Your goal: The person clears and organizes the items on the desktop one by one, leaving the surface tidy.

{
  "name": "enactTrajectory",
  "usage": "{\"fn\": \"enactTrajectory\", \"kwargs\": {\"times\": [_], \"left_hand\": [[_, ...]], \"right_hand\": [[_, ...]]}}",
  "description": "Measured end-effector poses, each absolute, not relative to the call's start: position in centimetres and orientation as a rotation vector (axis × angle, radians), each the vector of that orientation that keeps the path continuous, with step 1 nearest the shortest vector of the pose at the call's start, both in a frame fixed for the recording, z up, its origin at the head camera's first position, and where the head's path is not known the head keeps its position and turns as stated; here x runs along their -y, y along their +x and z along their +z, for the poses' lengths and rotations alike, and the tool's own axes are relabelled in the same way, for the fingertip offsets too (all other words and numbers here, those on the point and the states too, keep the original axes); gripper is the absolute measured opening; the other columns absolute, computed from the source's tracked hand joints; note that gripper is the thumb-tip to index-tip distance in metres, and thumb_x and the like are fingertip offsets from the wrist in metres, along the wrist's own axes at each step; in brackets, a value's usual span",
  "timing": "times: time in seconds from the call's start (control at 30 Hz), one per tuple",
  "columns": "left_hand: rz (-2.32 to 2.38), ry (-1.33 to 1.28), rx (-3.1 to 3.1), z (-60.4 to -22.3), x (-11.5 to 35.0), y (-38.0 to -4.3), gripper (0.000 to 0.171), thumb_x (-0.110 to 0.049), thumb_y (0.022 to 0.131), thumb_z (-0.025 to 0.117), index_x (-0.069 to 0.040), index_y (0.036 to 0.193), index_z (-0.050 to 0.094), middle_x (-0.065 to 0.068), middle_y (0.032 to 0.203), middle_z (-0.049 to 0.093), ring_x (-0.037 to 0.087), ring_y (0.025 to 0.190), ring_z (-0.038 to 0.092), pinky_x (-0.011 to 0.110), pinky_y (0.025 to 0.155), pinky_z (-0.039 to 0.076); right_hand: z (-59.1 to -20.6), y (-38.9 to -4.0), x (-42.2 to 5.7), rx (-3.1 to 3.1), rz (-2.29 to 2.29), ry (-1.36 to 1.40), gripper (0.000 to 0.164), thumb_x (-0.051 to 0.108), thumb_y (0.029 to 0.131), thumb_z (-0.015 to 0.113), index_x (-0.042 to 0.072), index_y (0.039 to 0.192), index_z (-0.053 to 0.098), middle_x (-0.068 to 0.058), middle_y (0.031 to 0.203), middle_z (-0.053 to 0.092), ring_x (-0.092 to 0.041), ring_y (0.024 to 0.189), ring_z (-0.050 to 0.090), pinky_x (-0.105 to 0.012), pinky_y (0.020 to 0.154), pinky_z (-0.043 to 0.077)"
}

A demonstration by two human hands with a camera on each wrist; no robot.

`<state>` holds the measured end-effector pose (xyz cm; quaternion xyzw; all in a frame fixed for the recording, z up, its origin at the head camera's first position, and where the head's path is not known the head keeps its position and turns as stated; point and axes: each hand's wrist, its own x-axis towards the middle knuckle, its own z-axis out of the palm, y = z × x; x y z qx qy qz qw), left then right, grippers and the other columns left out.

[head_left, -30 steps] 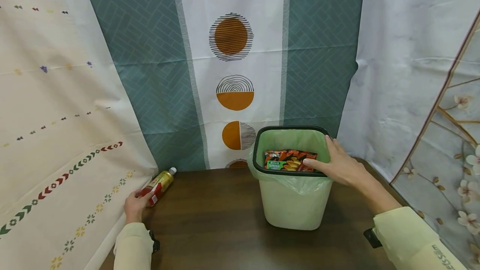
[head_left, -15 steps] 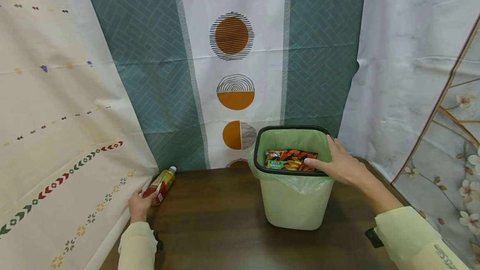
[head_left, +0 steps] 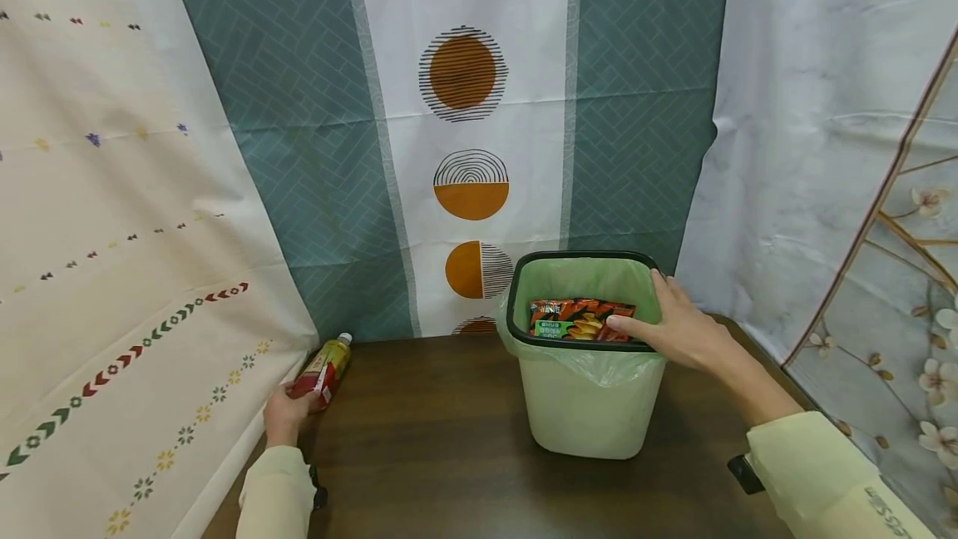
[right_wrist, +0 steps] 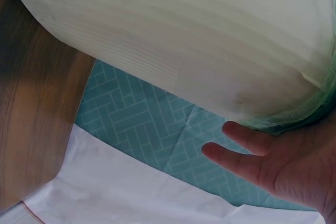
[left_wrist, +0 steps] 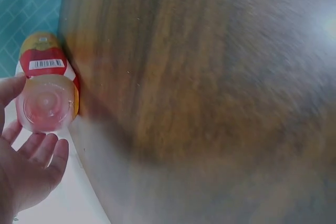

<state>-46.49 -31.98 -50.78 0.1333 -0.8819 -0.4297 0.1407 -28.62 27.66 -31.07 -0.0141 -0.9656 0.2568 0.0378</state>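
At the far left of the table, in the head view, a plastic bottle lies on its side with its white cap pointing away. It has a yellow and red label. My left hand grips the bottle's base end. The left wrist view shows the thumb along one side of the bottle and the fingers curled by its round bottom. To the right stands a pale trash bin with a black rim and a green liner bag. My right hand holds the bin's right rim, thumb on the inner side.
Inside the bin lies a red and orange snack packet. The brown wooden table ends against a teal and white patterned cloth at the back. A cream cloth hangs on the left, a white one on the right.
My left hand has shifted slightly right, with the bottle moving and turning a little along with it. The right hand and the bin stay in place.
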Motion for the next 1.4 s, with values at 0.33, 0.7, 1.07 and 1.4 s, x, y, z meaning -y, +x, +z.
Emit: {"fn": "enactTrajectory", "kwargs": {"times": [0.33, 0.7, 1.07, 1.4], "left_hand": [[-1.302, 0.349, 2.576, -50.8, 31.5, -45.6, 0.064, -0.023, 0.09, 0.066, 0.016, 0.135, 0.042, 0.039, 0.13, 0.046, 0.051, 0.117, 0.046, 0.059, 0.101, 0.037], [-1.117, 0.36, 2.586, -50.4, 31.2, -45.6, 0.069, -0.03, 0.091, 0.068, 0.019, 0.132, 0.042, 0.042, 0.123, 0.049, 0.052, 0.109, 0.051, 0.062, 0.094, 0.042], [-1.012, 0.366, 2.586, -49.9, 31.0, -44.7, 0.063, -0.029, 0.088, 0.069, 0.019, 0.123, 0.048, 0.041, 0.115, 0.054, 0.052, 0.103, 0.054, 0.061, 0.09, 0.044], [-1.143, 0.368, 2.564, -49.1, 29.9, -43.6, 0.067, -0.031, 0.09, 0.068, 0.016, 0.131, 0.046, 0.039, 0.123, 0.052, 0.05, 0.111, 0.051, 0.059, 0.097, 0.042]], "right_hand": [[-31.0, -28.8, -28.2, 2.973, 0.786, -0.059, 0.122, 0.08, 0.085, 0.048, 0.001, 0.156, -0.012, -0.036, 0.157, -0.007, -0.06, 0.139, 0.01, -0.081, 0.095, 0.018], [-30.9, -28.6, -27.9, 2.96, 0.796, -0.025, 0.122, 0.08, 0.084, 0.048, 0.001, 0.156, -0.01, -0.035, 0.158, -0.006, -0.058, 0.14, 0.009, -0.081, 0.096, 0.017], [-30.7, -28.3, -27.8, 2.958, 0.796, -0.015, 0.122, 0.08, 0.084, 0.048, 0.0, 0.156, -0.01, -0.036, 0.157, -0.006, -0.058, 0.14, 0.009, -0.081, 0.095, 0.017], [-31.0, -28.4, -27.9, 2.96, 0.818, -0.032, 0.123, 0.082, 0.083, 0.048, 0.002, 0.156, -0.011, -0.035, 0.158, -0.007, -0.058, 0.14, 0.009, -0.084, 0.092, 0.015]]}}
